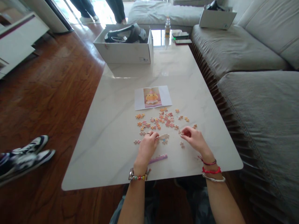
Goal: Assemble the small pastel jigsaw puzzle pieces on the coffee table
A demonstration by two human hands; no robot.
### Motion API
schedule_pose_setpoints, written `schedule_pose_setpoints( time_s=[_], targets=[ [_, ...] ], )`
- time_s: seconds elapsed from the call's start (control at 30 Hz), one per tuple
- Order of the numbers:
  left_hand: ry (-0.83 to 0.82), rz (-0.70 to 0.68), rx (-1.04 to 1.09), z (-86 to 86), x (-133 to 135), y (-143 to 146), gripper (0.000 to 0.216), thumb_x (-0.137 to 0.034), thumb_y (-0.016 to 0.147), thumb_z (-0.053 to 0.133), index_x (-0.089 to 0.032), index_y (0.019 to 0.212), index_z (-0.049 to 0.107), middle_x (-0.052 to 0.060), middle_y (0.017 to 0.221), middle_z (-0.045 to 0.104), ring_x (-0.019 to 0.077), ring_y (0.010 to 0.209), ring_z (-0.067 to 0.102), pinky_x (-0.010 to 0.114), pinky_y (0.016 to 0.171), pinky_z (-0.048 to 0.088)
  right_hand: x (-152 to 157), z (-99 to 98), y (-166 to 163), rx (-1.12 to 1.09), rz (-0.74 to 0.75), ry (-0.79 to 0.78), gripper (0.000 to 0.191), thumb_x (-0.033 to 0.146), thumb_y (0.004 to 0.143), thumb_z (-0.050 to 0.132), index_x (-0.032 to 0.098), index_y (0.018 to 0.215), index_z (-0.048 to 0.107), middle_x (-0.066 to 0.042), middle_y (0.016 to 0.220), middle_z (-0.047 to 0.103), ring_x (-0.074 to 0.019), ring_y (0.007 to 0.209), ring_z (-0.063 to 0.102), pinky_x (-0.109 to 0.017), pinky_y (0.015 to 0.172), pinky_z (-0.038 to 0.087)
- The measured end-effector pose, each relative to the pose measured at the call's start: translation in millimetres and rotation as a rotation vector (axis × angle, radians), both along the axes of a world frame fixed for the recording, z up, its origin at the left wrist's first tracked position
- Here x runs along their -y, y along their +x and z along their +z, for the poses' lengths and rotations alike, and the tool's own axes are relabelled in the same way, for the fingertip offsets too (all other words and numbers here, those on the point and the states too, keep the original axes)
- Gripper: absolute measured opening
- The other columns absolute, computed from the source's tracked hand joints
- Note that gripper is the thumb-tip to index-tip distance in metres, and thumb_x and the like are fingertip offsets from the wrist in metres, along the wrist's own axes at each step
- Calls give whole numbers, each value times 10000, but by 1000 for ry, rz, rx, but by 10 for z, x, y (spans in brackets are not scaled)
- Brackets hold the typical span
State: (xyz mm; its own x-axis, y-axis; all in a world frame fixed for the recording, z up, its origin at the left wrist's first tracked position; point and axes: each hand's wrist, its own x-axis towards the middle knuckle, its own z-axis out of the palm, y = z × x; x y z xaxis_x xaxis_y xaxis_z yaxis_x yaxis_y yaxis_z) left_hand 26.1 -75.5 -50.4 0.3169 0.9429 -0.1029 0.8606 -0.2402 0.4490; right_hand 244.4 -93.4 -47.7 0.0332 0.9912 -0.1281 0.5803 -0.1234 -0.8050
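Note:
My left hand is closed, with a thin pale strip jutting rightward from its fingertips; its exact kind is unclear. Under and beside that strip lie pale puzzle pieces. The thumb and fingers of my right hand pinch a small pale puzzle piece, partly covered by the fingertips. One more cluster of pieces lies just below it. Loose orange and pink puzzle pieces are scattered beyond both hands. A joined purple strip of puzzle pieces rests near my left wrist.
A paper with a printed picture lies behind the pieces on the white table. Farther back stand a white box holding a dark device, a bottle and flat dark devices. A sofa borders the right; other people's feet show left.

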Motion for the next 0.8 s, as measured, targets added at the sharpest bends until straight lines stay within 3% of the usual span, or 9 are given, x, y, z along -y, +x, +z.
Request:
schedule_pose_setpoints(
  time_s=[0.1,0.17,0.37,0.8],
  targets=[
    [-19,-1,-8,0,-4,-49,120,-206,798,444,-202,853,551,20,874,545,110,737,526,215,678,409,8,24,-186,-347,14,-95,163,272,701,550,168,827,553,-19,691,622,-137,603,598,-250,534,474],
    [-35,4,-10,7,-6,-78,121,-191,789,450,-204,856,550,17,877,547,104,731,529,211,682,412,21,13,-356,-445,52,-155,146,268,698,545,163,799,546,-19,687,621,-141,600,614,-242,510,490],
    [-83,1,-14,43,13,-91,136,-207,800,426,-206,853,552,17,883,545,105,741,544,218,694,418,33,-19,-635,-274,63,-145,82,207,691,526,162,742,570,-7,614,619,-121,531,603,-216,465,490],
    [-79,14,15,75,51,-26,149,-254,789,480,-209,916,544,27,927,520,119,771,535,239,712,425,0,-109,-333,-210,-47,-186,134,198,673,548,145,782,608,-25,628,643,-138,553,628,-229,506,520]
  ],
)
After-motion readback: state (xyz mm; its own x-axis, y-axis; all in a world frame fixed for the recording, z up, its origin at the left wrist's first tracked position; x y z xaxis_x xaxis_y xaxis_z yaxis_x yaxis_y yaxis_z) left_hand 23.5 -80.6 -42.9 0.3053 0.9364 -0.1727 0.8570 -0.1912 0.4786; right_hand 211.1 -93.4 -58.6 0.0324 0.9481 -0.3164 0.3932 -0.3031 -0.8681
